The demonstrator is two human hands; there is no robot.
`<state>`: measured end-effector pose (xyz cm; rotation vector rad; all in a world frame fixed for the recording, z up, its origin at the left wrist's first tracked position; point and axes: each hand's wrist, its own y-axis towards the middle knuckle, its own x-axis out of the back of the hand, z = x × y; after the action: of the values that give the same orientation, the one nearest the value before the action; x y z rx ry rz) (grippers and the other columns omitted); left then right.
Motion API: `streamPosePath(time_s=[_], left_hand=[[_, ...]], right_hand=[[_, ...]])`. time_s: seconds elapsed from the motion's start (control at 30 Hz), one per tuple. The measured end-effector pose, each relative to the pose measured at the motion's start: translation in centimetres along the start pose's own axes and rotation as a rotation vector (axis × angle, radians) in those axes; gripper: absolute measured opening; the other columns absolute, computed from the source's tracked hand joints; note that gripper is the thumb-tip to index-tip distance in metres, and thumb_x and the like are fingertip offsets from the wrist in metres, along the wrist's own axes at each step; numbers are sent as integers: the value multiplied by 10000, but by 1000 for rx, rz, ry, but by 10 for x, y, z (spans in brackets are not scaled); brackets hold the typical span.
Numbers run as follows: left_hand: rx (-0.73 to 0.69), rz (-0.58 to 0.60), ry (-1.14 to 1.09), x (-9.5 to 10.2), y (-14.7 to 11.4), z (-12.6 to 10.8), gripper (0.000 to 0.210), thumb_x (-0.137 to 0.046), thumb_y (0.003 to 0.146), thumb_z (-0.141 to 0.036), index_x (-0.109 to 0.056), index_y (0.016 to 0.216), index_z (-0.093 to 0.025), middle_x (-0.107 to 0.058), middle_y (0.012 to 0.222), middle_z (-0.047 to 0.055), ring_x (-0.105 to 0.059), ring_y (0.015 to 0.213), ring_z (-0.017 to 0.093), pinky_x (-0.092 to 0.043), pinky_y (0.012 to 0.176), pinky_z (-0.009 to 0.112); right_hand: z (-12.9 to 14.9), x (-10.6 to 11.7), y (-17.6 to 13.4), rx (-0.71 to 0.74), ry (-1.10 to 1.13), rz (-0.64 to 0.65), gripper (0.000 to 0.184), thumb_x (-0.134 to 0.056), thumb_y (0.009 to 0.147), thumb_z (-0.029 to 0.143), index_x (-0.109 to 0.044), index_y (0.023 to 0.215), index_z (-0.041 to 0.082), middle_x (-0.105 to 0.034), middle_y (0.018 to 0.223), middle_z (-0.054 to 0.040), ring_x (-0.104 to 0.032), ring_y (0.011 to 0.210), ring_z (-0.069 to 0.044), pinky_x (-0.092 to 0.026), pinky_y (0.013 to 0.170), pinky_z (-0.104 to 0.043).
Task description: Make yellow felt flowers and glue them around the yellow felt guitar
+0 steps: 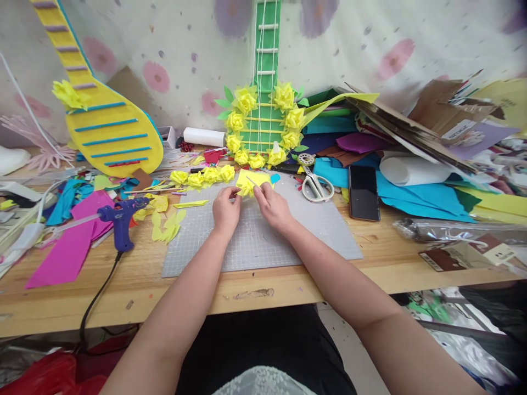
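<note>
Between my two hands is a yellow paper flower [246,188] with pointed petals, just above the grey cutting mat [263,247]. My left hand [228,208] pinches its left side. The fingers of my right hand [273,207] are closed on its right side, near a thin pale strip or stick too small to make out. Behind it lies a yellow paper sheet [261,178]. Several finished yellow paper roses [211,175] sit in a row at the mat's far left edge. Loose yellow petals [168,226] lie beside the mat.
A blue glue gun [122,219] with its cord stands left. White-handled scissors [316,186] and a black phone [364,193] lie right. Behind are a green paper guitar [265,123] ringed with roses and a yellow instrument shape [113,131]. Coloured sheets [420,197] pile up right.
</note>
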<state>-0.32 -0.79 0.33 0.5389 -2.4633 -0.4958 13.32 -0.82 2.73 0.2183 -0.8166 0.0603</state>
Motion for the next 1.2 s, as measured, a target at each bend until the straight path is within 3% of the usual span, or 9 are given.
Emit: streamPosePath(time_s=[0.17,0.37,0.53,0.63,0.77,1.03,1.1,1.2], left_hand=[[78,-42,-100,-4,0,5,89,-555,729,-150,-607,795,-180,-647,834,31,-608,752,143,-508,732,298],[249,-94,-438,-9,1,2,123,-553,731,-187,-554,852,-165,-603,906,43,-605,741,114,-525,620,238],[384,-155,-446,-5,1,-2,187,-622,661,-208,-470,764,-174,-531,778,-7,-565,582,80,-461,438,175],[441,-71,-429,-2,1,-4,145,-603,675,-253,-486,687,-166,-497,646,-32,-515,466,68,-408,364,167],[525,39,-526,0,1,-10,127,-610,656,-258,-577,694,-142,-554,652,-13,-515,457,72,-423,370,182],[734,50,-702,8,5,-22,91,-581,605,-166,-561,688,-133,-560,663,-12,-528,486,70,-460,434,198],[726,-3,-686,12,7,-22,94,-558,624,-182,-526,706,-149,-527,646,-30,-524,470,72,-456,426,201],[600,-66,-626,15,10,-19,124,-548,646,-198,-511,762,-172,-506,645,-45,-517,465,70,-448,424,194]], right_hand=[[12,-6,-8,-21,-207,129,397,-221,924,446,-533,902,202,-632,790,-80,-543,681,-197,-231,558,-283],[5,-9,-5,49,-224,147,399,-241,924,441,-567,907,211,-662,824,-54,-581,734,-194,-289,582,-266],[4,-12,-6,86,-194,136,381,-265,921,423,-576,869,210,-666,807,-46,-586,730,-187,-301,590,-262],[3,-13,-5,78,-159,134,372,-281,917,406,-585,841,206,-659,778,-42,-577,711,-179,-306,594,-260],[1,-14,-4,62,-85,138,351,-303,910,381,-594,825,205,-649,764,-35,-561,694,-168,-324,605,-255],[-1,-13,-5,83,48,142,347,-324,891,386,-553,710,200,-585,665,-20,-517,637,-152,-337,602,-253],[-1,-11,-6,110,143,85,344,-307,894,396,-543,739,200,-565,660,-9,-508,627,-142,-345,607,-249],[-2,-10,-6,87,272,-34,310,-289,895,392,-528,836,204,-542,656,6,-503,615,-132,-355,607,-245]])
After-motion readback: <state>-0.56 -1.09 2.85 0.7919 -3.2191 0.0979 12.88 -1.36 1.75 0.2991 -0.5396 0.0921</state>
